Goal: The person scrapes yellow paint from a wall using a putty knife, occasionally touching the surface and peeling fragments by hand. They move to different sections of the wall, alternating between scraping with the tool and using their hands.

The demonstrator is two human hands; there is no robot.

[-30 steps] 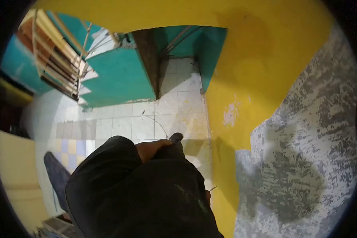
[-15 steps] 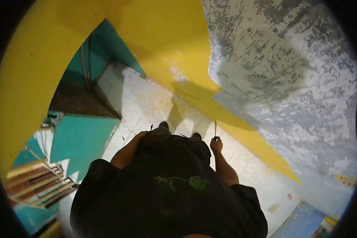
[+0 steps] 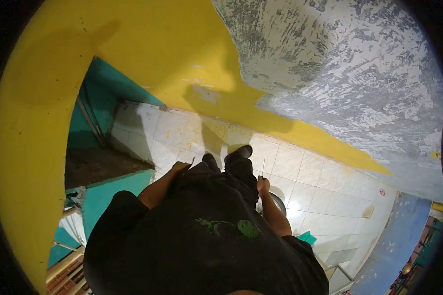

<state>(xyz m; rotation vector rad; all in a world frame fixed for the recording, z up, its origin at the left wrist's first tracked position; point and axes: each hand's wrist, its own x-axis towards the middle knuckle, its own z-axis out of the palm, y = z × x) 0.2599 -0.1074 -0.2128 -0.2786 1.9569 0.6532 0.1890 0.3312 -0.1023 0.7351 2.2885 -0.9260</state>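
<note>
My right hand [image 3: 263, 185] hangs low beside my hip, fingers closed on the grip of a thin scraper [image 3: 264, 166]. Its narrow blade points away from me and shows edge-on. At my other hip, my left hand [image 3: 181, 167] is closed, and a short, thin dark tool [image 3: 191, 162] sticks out past its fingers; its kind does not show. Both hands are well apart from the wall. Ahead stands a yellow painted wall [image 3: 182, 44], with a large grey and white patch [image 3: 300, 64] of bared, streaky surface to the right.
White floor tiles [image 3: 310, 196] run along the wall, with yellow flakes [image 3: 189, 136] near its foot. Beside my right forearm is a round rim [image 3: 279, 202], partly hidden. A green piece [image 3: 306, 238] lies behind it. Left are a brown ledge [image 3: 103, 164] and a teal wall [image 3: 115, 191].
My view and body have turned to the right, bringing the round rim and green piece into sight. One foot has stepped forward. Both hands stay low, still holding their tools.
</note>
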